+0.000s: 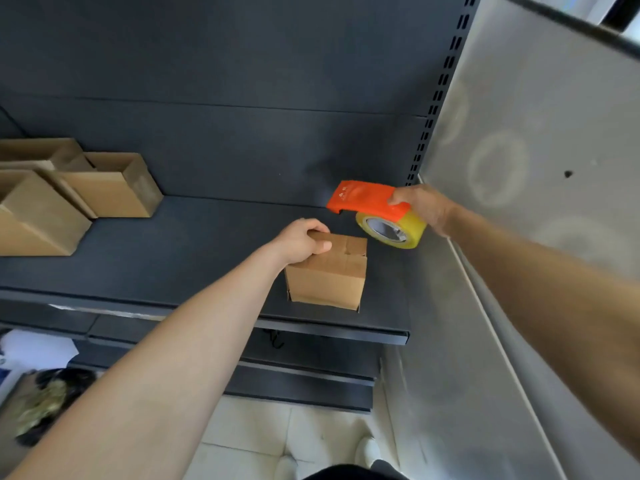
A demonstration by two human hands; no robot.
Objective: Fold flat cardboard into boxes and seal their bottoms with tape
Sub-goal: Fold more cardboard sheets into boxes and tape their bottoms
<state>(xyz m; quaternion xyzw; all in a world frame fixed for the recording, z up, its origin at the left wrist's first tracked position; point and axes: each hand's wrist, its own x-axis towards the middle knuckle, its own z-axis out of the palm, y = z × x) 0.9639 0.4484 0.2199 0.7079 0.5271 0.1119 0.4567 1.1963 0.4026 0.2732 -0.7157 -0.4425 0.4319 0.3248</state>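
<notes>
Because your left hand [301, 239] pinches only the top left edge of the small cardboard box [327, 275], thumb on the near face and fingers curled over the rim, I judge the box could skid or tip once tape is pressed on. It stands near the front lip of the dark shelf [194, 251], so a hard pull toward you might drag it off. Your right hand [420, 206] is wrapped round the back of the orange tape dispenser [367, 199], whose yellowish tape roll [391, 230] hangs just right of and behind the box, apart from it. I cannot see the tape's free end. A slanted start would probably miss the seam between the folded flaps and let them spring up. Right of the box, the grey side panel [519, 168] runs close beside your forearm and may cramp the stroke. Well to the left of the box sit open cardboard boxes [114, 185]. Nothing lies between the dispenser and the box.
</notes>
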